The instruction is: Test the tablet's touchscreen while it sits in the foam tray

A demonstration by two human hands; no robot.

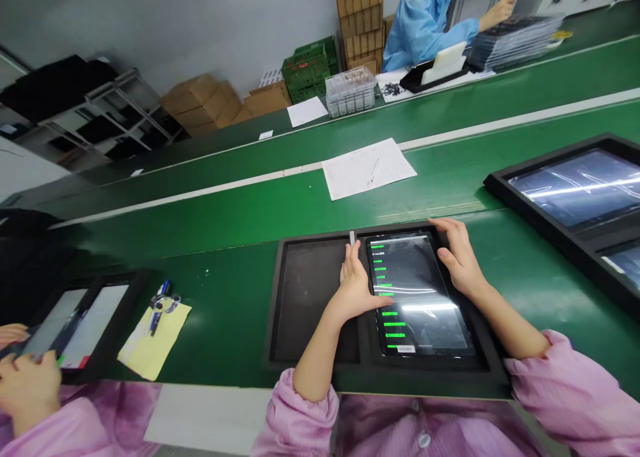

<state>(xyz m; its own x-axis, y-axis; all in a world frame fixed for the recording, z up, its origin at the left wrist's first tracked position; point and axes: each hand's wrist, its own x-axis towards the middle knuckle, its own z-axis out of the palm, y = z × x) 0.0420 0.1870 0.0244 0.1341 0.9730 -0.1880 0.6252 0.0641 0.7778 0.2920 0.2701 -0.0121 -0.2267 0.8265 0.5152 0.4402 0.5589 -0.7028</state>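
A black tablet (pixel 417 297) with green text on its lit screen lies in the right compartment of a black foam tray (pixel 280 297) on the green belt. My left hand (pixel 356 280) rests on the tablet's left edge, thumb on the screen. My right hand (pixel 457 257) touches its upper right edge with fingers spread. Neither hand lifts the tablet. The tray's left compartment (pixel 313 300) holds nothing.
A second tray with tablets (pixel 575 190) lies at the right. A paper sheet with a pen (pixel 367 169) sits beyond. At left, another person's hands (pixel 23 370) work at a tray (pixel 80 320), beside a yellow note with pens (pixel 155 330). A blue-coated person (pixel 425 17) sits far back.
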